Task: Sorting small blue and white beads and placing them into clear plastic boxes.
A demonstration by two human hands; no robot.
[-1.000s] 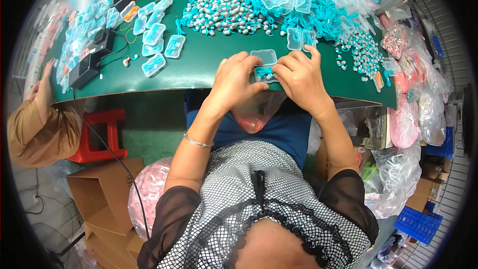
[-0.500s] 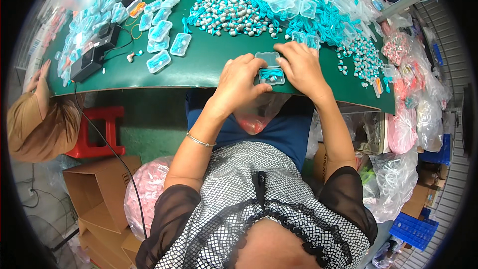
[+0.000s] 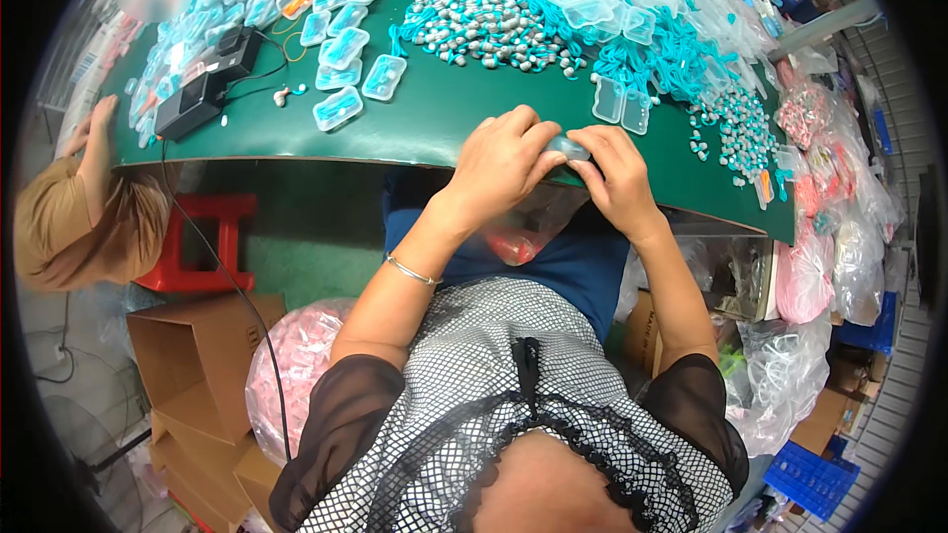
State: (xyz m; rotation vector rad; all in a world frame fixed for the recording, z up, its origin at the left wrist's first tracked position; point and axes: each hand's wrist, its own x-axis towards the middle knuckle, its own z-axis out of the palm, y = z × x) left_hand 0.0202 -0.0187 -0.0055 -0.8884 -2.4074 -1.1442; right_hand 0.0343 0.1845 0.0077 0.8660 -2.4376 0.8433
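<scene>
At the table's near edge, my left hand (image 3: 502,160) and my right hand (image 3: 619,180) pinch a small clear plastic case (image 3: 569,149) between them. Its lid looks folded down, though the fingers cover most of it. Beyond my hands lies a heap of teal-corded earphones (image 3: 484,28) with grey earbuds. An open clear case (image 3: 621,105) rests on the table past my right hand. Off to the left sits a group of clear cases (image 3: 342,47) with teal cords inside.
Black box-shaped devices (image 3: 192,106) with a cable stand at the left. More earbuds (image 3: 736,133) are spread at the right, below piled clear cases (image 3: 592,5). Another person's arm (image 3: 94,133) rests at the far left edge. A red stool (image 3: 202,237) stands below.
The small case, open with teal earphones showing before, now appears folded over between my fingers. Both hands have closed in on it. The whole view has shifted slightly.
</scene>
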